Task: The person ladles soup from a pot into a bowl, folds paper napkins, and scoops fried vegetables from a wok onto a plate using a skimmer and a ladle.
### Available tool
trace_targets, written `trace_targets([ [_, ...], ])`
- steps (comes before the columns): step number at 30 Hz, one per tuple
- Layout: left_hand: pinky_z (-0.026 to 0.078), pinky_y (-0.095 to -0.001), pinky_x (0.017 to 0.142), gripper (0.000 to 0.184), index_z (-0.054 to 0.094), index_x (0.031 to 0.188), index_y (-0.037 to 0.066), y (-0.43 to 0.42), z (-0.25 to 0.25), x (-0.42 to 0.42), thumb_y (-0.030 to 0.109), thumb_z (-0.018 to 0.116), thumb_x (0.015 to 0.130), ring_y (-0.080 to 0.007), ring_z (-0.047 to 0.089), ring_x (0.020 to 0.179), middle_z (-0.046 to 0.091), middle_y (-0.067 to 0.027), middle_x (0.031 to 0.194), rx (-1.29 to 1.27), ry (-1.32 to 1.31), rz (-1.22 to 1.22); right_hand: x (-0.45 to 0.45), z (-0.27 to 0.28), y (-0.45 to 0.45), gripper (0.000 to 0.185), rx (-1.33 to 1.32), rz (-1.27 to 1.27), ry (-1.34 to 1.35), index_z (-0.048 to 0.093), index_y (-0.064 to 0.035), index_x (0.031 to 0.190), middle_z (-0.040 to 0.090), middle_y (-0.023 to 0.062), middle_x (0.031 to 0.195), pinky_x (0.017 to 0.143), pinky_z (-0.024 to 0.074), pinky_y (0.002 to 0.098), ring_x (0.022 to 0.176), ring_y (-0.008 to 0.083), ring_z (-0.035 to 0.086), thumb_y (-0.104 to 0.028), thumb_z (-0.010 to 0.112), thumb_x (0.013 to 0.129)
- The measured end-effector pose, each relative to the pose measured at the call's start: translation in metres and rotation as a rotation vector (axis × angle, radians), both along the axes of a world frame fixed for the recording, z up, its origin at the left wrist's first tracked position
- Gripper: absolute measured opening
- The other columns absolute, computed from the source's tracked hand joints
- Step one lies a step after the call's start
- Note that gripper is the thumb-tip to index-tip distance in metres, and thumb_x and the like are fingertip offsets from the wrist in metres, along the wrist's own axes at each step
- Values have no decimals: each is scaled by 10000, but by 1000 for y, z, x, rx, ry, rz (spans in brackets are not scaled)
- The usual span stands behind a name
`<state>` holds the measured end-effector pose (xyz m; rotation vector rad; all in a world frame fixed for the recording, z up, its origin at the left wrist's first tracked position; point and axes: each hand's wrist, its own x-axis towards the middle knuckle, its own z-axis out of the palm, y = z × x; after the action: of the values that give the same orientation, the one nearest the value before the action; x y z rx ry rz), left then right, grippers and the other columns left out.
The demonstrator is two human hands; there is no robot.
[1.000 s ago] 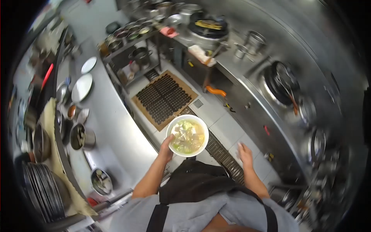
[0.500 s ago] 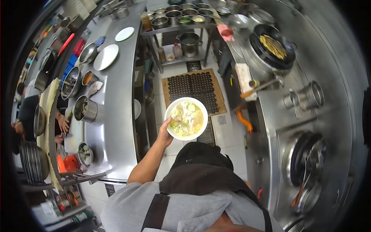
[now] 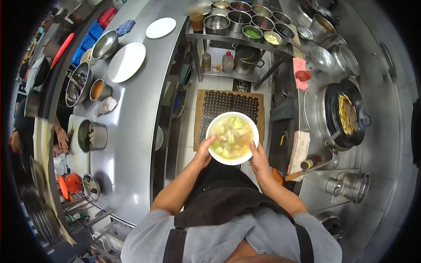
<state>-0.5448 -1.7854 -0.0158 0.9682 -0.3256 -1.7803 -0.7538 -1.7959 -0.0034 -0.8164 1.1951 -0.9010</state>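
A white bowl (image 3: 232, 138) of soup with green leaves and pale pieces is held level in front of my dark apron, above the floor. My left hand (image 3: 204, 152) grips its left rim with the thumb on the edge. At the right rim, my right hand (image 3: 259, 158) holds the bowl with its thumb along the side. The fingers beneath the bowl are hidden. Beyond the bowl, a perforated black mat (image 3: 228, 104) lies on the floor.
On the left, a steel counter (image 3: 140, 109) bears white plates (image 3: 127, 62), bowls and pots. Ahead is a rack (image 3: 232, 77) with several ingredient tins. To the right are a wok (image 3: 344, 114) with yellow food and a ladle. Another person's hands (image 3: 61, 136) show at far left.
My right hand, out of view half a second ago, now holds the bowl's right side. The bowl is slightly further right and lower, and the view has turned and moved forward towards the rack.
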Motion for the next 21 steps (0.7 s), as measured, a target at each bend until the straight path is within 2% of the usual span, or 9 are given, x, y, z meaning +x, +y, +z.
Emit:
trace_targets([
  [2, 414, -370, 969, 532, 451, 1255, -59, -37, 1, 11, 334, 503, 900, -262, 544, 1110, 555, -182, 1198, 20, 3, -61, 13, 5, -30, 486, 70, -146, -18, 464, 48, 1260, 560, 135, 1173, 930, 380, 300, 1059, 184, 520, -324, 495, 950],
  [7, 407, -310, 923, 518, 482, 1235, -51, -134, -5, 23, 341, 526, 899, -202, 545, 1069, 571, -150, 1167, 17, -215, -175, 21, -5, -127, 465, 94, -208, -17, 485, 30, 1256, 558, 134, 1186, 935, 378, 300, 1086, 178, 508, -329, 468, 962],
  [9, 406, -308, 920, 519, 483, 1237, -46, -169, -7, 23, 345, 529, 899, -197, 543, 1067, 570, -146, 1167, 2, -328, -207, 20, -19, -163, 461, 94, -208, -19, 489, 30, 1251, 562, 132, 1177, 928, 384, 299, 1077, 177, 515, -328, 468, 961],
  [12, 412, -300, 898, 504, 479, 1243, -29, -207, -20, 24, 320, 532, 882, -179, 544, 1035, 583, -123, 1126, -41, -373, -39, 12, -38, -224, 453, 101, -122, -11, 495, 30, 1244, 570, 126, 1161, 912, 399, 295, 1057, 174, 529, -323, 468, 962],
  [14, 435, -299, 855, 475, 473, 1242, -16, -233, -33, 31, 253, 530, 855, -165, 562, 960, 601, -103, 1050, -22, -299, -197, 11, -47, -256, 449, 119, -49, 5, 496, 30, 1242, 573, 122, 1154, 903, 406, 291, 1045, 172, 536, -320, 468, 962],
  [16, 425, -306, 872, 463, 486, 1225, -13, -265, -39, 32, 180, 572, 813, -167, 546, 992, 574, -88, 1106, 7, -371, -262, 10, -52, -296, 437, 37, -31, 91, 497, 29, 1238, 582, 120, 1131, 885, 416, 288, 1024, 170, 546, -309, 464, 964],
  [18, 455, -285, 790, 442, 498, 1209, -13, -287, -44, 26, 150, 565, 804, -164, 572, 887, 602, -85, 1037, 105, -384, -263, 6, -74, -329, 435, 71, -11, 119, 506, 22, 1234, 586, 116, 1130, 884, 413, 286, 1027, 166, 542, -315, 467, 963],
  [19, 514, -273, 655, 371, 521, 1143, -44, -297, -69, 18, 83, 524, 794, -177, 627, 727, 620, -121, 950, 106, -379, -138, 5, -84, -346, 439, 63, 31, 137, 509, 21, 1234, 586, 113, 1135, 886, 410, 285, 1026, 163, 541, -320, 473, 960],
  [21, 519, -284, 644, 362, 529, 1129, -54, -324, -96, 10, 72, 516, 790, -184, 633, 738, 624, -137, 955, 124, -470, -111, 6, -110, -376, 452, 54, 61, 100, 517, 21, 1230, 594, 102, 1136, 896, 398, 281, 1025, 155, 540, -335, 480, 954],
])
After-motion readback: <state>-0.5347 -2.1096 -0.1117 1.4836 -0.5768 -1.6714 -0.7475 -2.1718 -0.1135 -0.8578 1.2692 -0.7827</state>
